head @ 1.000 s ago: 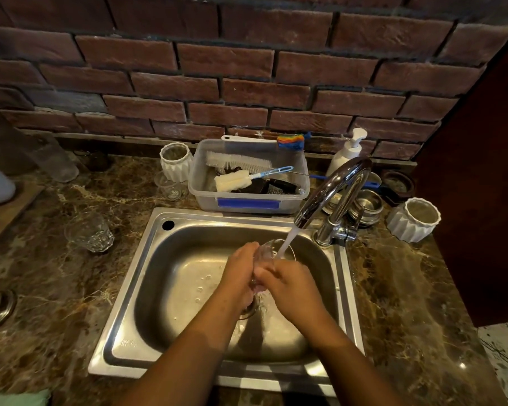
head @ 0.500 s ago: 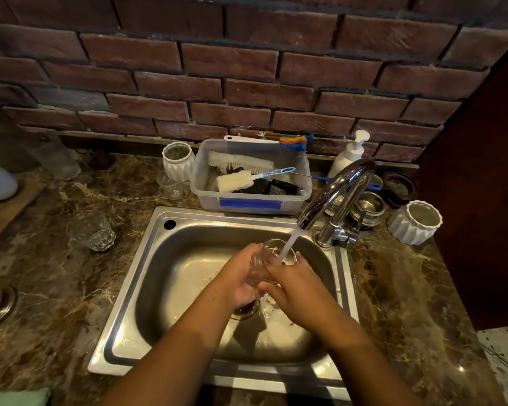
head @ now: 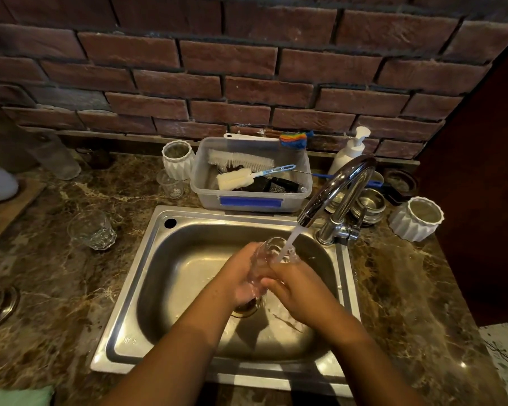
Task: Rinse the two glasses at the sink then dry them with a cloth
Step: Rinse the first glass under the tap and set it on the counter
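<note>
A clear glass point(head: 272, 251) is held over the steel sink point(head: 170, 291), its mouth tilted up toward the tap point(head: 336, 189), and running water pours into it. My left hand point(head: 241, 276) grips its left side. My right hand point(head: 296, 288) wraps the glass from the right, fingers across its lower body. A second faceted glass point(head: 91, 230) stands upright on the marble counter left of the sink. A green cloth corner point(head: 16, 396) shows at the bottom left edge.
Behind the sink stands a plastic tub point(head: 251, 197) holding brushes. A white ribbed pot point(head: 178, 156), a small glass point(head: 170, 184), a soap pump point(head: 351, 150), steel bowls point(head: 367, 205) and another ribbed pot point(head: 417, 218) line the back. A brick wall rises behind.
Both hands have turned and shifted slightly on the glass under the stream. The glass stays under the running tap.
</note>
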